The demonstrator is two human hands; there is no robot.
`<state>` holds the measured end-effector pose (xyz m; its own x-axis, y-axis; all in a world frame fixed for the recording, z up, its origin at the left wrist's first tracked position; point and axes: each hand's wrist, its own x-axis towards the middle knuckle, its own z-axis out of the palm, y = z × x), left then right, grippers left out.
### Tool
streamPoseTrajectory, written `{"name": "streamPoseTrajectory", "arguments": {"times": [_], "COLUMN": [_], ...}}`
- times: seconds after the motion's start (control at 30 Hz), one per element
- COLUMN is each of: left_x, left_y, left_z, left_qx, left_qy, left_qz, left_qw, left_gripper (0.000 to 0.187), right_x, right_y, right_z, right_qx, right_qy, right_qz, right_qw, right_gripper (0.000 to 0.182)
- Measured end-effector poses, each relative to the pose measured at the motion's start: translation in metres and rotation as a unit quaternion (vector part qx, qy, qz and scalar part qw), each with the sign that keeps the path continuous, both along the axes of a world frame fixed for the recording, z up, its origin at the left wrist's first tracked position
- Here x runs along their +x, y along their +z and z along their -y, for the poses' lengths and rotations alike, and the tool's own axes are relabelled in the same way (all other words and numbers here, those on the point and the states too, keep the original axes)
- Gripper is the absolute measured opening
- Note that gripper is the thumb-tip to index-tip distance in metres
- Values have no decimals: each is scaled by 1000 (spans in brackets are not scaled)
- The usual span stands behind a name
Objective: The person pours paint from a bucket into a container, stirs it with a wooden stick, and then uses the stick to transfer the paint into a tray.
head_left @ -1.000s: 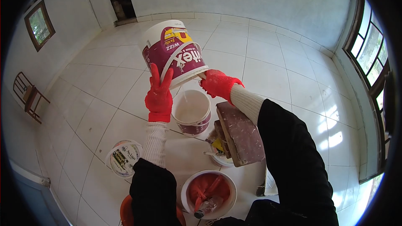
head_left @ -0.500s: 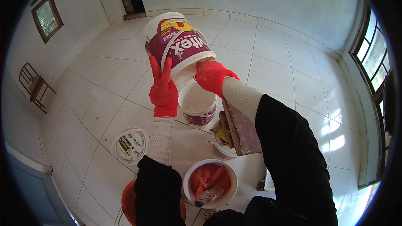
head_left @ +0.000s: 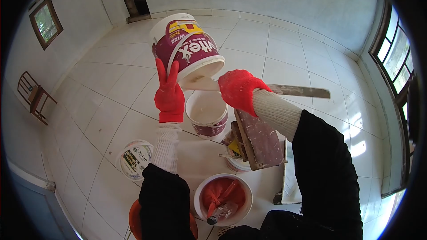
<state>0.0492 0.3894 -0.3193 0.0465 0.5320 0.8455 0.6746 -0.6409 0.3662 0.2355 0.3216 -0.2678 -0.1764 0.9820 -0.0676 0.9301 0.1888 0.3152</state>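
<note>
A purple and white Vitex bucket (head_left: 193, 46) is tipped over, its open mouth facing down and right. My left hand (head_left: 169, 91), in a red glove, supports it from below at the left of its rim, two fingers stretched up along its side. My right hand (head_left: 242, 90), also gloved in red, is wrapped round a long flat stick (head_left: 300, 90) whose wider pale end reaches to the mouth of the tipped bucket. Just beneath stands a second purple and white bucket (head_left: 207, 126), upright, with pale material visible inside.
A white bucket (head_left: 197, 195) holding a red bag and bottle stands near me, beside an orange bucket (head_left: 134, 218). A white lid (head_left: 134, 160) lies left. Stacked boards (head_left: 264, 146) rest over another bucket (head_left: 238, 165). A chair (head_left: 36, 98) stands far left.
My right hand has moved right and slightly down, out of the tipped bucket's mouth, and the stick is now visible. The tipped bucket has shifted slightly left with my left hand.
</note>
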Motion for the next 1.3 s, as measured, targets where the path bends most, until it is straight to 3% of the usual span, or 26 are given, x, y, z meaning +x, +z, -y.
{"name": "streamPoseTrajectory", "arguments": {"times": [0.17, 0.23, 0.37, 0.47, 0.53, 0.57, 0.67, 0.7, 0.77, 0.83, 1.0, 1.07, 1.17, 1.2, 1.27, 1.3], "left_x": [-1, -3, -2, -2, -5, -7, -14, -15, -17, -20, -27, -30, -36, -37, -42, -46], "left_y": [0, -1, 0, 6, 3, 1, -3, -6, -8, -11, -27, -33, -34, -35, -38, -43], "left_z": [-11, -12, -13, -12, -15, -17, -16, -14, -7, -3, 14, 28, 63, 74, 94, 101], "left_qx": [64, 36, -21, -32, -34, -38, -87, -88, -146, -174, -225, -259, -284, -285, -302, -299], "left_qy": [-3, -3, 13, 12, 9, 3, -16, -15, -35, -33, -38, -82, -111, -105, -97, -95], "left_qz": [7, -2, 22, 99, 124, 153, 210, 210, 320, 335, 394, 469, 509, 509, 510, 492], "left_qw": [998, 999, 999, 995, 992, 987, 974, 974, 936, 925, 890, 841, 805, 805, 799, 812], "left_gripper": [69, 69, 68, 66, 63, 60, 56, 56, 57, 59, 67, 70, 70, 70, 70, 69], "right_x": [-9, -2, 18, 24, 25, 18, 13, 16, 7, -2, -25, -35, -51, -61, -79, -85], "right_y": [1, 5, -19, -13, 9, 33, 49, 47, 59, 62, 45, 32, 4, -3, -14, 0], "right_z": [2, 15, 2, 6, 19, 29, 33, 32, 33, 28, 2, -7, -27, -29, -30, -10], "right_qx": [33, 4, -96, -112, -13, -54, -56, -32, -48, -63, -46, -39, -88, -92, -95, -92], "right_qy": [-39, 12, -45, -81, -14, -56, -96, -61, -72, -83, -75, -26, -12, -8, -30, 27], "right_qz": [-47, 63, 72, 32, -80, -128, -142, -158, -189, -219, -169, -114, 26, 24, 74, 84], "right_qw": [998, 998, 992, 990, 997, 989, 984, 985, 978, 970, 982, 992, 996, 995, 992, 992], "right_gripper": [40, 43, 50, 42, 34, 29, 28, 28, 28, 29, 27, 27, 22, 22, 52, 51]}}
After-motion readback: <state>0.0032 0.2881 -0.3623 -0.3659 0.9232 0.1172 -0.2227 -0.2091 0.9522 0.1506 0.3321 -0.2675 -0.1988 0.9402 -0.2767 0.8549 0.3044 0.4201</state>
